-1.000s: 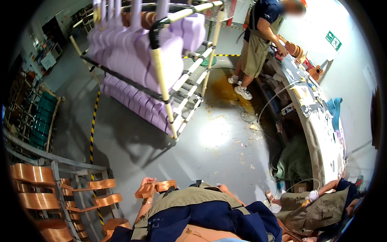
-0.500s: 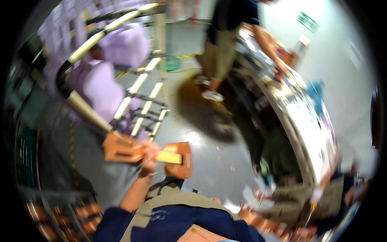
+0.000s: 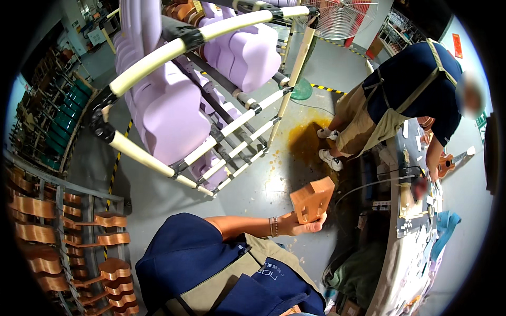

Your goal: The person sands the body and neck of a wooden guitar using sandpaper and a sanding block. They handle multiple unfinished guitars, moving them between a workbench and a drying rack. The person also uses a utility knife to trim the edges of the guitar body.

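Observation:
My left hand reaches across to the right. Its fingers are closed around an orange-brown wooden slotted headstock, which points up and away from me. Dark slots show in its face, and the thumb lies along its lower end. Whatever continues below the grip is hidden by the hand. A beaded bracelet circles that wrist. My right hand is out of view.
A pale tube rack with lilac guitar bodies stands ahead. Wooden ukuleles fill a rack at lower left. On the right, a person leans over a cluttered workbench. A fan stands at the back.
The view has swung and sharpened. My left hand has moved rightward with the wooden piece, its slotted end now upward. The yellow strip and second wooden part beside the hand no longer show.

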{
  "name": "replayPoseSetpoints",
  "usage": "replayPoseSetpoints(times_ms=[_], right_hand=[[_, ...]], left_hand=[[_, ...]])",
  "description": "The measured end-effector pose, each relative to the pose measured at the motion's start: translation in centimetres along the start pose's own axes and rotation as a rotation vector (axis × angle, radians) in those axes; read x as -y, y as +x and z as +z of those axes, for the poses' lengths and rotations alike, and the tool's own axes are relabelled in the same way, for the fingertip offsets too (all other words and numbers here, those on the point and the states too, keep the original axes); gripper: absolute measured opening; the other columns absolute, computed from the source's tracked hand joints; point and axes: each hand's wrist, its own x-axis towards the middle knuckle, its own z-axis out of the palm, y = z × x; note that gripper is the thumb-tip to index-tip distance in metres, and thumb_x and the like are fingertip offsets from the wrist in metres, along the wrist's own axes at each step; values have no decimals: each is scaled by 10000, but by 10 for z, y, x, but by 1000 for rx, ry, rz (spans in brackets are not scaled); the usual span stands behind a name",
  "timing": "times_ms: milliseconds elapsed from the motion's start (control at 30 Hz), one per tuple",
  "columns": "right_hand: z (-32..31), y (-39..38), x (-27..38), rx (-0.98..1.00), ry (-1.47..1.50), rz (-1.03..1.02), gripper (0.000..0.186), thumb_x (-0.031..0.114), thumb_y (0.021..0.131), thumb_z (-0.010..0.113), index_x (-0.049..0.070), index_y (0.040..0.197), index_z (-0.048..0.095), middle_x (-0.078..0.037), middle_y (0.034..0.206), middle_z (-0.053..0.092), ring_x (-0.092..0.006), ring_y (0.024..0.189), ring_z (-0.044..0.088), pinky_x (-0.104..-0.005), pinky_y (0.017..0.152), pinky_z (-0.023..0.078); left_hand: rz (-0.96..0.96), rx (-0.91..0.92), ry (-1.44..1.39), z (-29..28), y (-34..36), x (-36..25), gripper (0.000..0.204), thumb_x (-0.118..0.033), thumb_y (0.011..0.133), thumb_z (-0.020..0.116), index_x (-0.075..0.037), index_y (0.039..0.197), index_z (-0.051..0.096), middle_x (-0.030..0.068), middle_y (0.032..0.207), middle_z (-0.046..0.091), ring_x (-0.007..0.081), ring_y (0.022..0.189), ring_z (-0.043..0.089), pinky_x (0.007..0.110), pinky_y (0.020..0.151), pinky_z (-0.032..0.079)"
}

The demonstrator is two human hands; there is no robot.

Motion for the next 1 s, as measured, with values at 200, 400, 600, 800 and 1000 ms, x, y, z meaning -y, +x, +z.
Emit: replayPoseSetpoints(times_ms=[200, 400, 600, 800, 1000], right_hand=[[-28, 48, -11, -100, 60, 3, 258, 235, 853, 534, 24, 955, 641, -147, 826, 662, -273, 810, 640, -345, 730, 486], [-85, 131, -13, -348, 124, -269, 256, 230, 855, 530, 23, 957, 640, -151, 836, 661, -283, 825, 636, -345, 755, 483], [-253, 134, 155, -539, 384, -428, 204, 130, 879, 495, 42, 989, 643, -119, 899, 662, -257, 859, 623, -333, 795, 469], [-343, 187, 250, -729, 426, -618, 196, 51, 862, 503, 61, 1008, 633, -82, 868, 660, -237, 845, 589, -331, 784, 452], [-380, 259, 315, -836, 445, -696, 196, 34, 853, 509, 38, 1010, 626, -77, 890, 656, -219, 852, 588, -302, 801, 450]], left_hand=[[0, 174, 353, 2, 73, 41, 218, -214, 834, 627, -90, 744, 473, -5, 655, 455, 95, 609, 445, 247, 537, 360], [-166, 219, 701, 18, 137, 139, 238, -208, 818, 604, -69, 654, 501, 113, 545, 463, 286, 492, 479, 350, 475, 397], [-287, 259, 853, 56, 220, 178, 175, -184, 799, 615, -51, 705, 552, 139, 578, 537, 332, 528, 521, 356, 493, 428], [-423, 261, 866, 56, 285, 231, 115, -126, 773, 631, -37, 739, 566, 110, 602, 558, 236, 508, 525, 329, 512, 429], [-436, 114, 666, 29, 347, 282, 110, -58, 786, 631, -44, 823, 529, 22, 732, 522, 119, 654, 492, 254, 582, 409]])
